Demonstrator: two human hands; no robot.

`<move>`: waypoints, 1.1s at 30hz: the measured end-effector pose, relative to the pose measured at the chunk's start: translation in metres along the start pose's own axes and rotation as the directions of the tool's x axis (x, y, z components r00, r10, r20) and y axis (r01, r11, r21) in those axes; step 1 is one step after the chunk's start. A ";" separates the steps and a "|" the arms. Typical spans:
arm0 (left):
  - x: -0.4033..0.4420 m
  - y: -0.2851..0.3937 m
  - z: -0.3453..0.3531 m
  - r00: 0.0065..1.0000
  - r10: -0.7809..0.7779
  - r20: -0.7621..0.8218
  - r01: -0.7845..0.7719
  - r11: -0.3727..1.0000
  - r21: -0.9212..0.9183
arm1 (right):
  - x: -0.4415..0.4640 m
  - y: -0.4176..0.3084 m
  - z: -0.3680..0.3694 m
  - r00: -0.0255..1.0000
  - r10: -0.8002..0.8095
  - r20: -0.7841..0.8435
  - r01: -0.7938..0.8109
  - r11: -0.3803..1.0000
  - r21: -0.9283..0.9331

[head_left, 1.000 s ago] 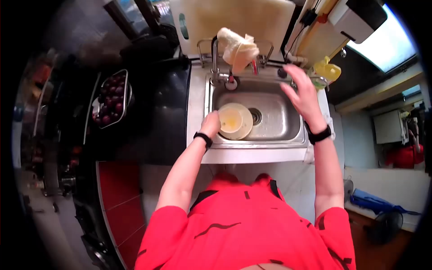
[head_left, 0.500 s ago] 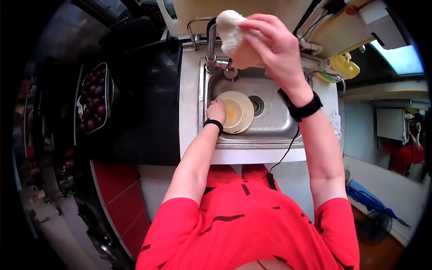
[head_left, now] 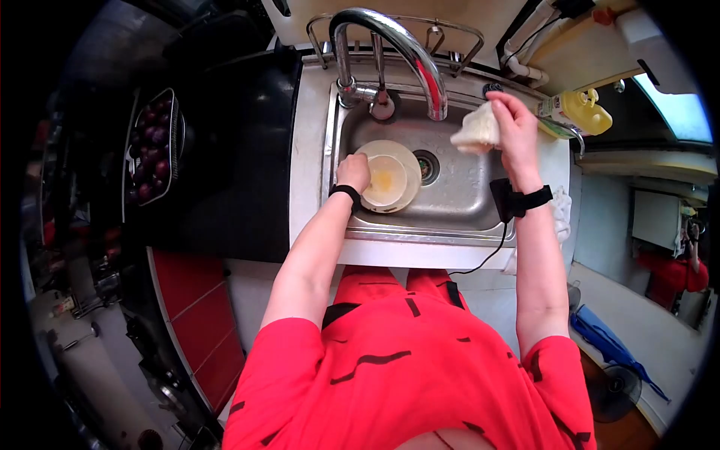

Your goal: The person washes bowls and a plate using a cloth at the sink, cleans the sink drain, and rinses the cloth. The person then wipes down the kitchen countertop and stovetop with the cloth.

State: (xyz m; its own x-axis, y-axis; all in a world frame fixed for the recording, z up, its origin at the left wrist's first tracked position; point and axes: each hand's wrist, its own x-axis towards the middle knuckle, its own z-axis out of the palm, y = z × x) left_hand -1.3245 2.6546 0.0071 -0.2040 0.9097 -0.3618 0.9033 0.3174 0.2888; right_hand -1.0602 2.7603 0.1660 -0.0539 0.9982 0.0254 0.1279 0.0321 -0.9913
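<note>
In the steel sink (head_left: 457, 206), a small white bowl (head_left: 387, 196) with a yellow patch inside sits on a pale plate (head_left: 409, 154). My left hand (head_left: 353, 173) is closed on the left side of the bowl; its fingertips are partly hidden. A crumpled white dishcloth (head_left: 478, 129) hangs from my right hand (head_left: 517, 135), pinched between thumb and fingers above the sink's right side. The curved chrome faucet (head_left: 409, 45) arches over the sink's back, its spout left of the cloth.
Left of the sink, a wire basket (head_left: 177, 142) of dark purple fruit stands on the black counter (head_left: 225, 172). A yellow bottle (head_left: 581, 114) is at the back right corner. A black cable (head_left: 491, 259) runs from my right wrist across the sink's front edge.
My right hand has moved down and to the right with the dishcloth, from in front of the faucet, which now shows fully. My left hand stays at the bowl.
</note>
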 end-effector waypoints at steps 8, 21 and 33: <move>-0.031 0.016 -0.039 0.941 0.252 -0.226 -0.260 0.965 -0.005 | -0.008 0.063 -0.010 0.989 0.068 0.134 -0.029 0.962 -0.273; -0.035 0.072 -0.079 0.629 0.614 -0.476 -0.565 0.782 0.262 | -0.002 0.068 -0.020 0.986 0.100 0.132 -0.052 0.945 -0.324; -0.054 0.025 -0.059 0.931 0.041 0.363 0.362 0.022 -0.932 | 0.040 0.063 0.088 0.767 -0.004 0.641 0.358 0.832 -0.423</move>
State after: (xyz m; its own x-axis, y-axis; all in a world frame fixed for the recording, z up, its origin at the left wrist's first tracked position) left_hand -1.3130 2.6290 0.0863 -0.0158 0.7625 -0.6468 -0.4060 0.5862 0.7011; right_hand -1.1414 2.7974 0.0932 -0.6770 0.7336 -0.0594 0.5063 0.4056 -0.7610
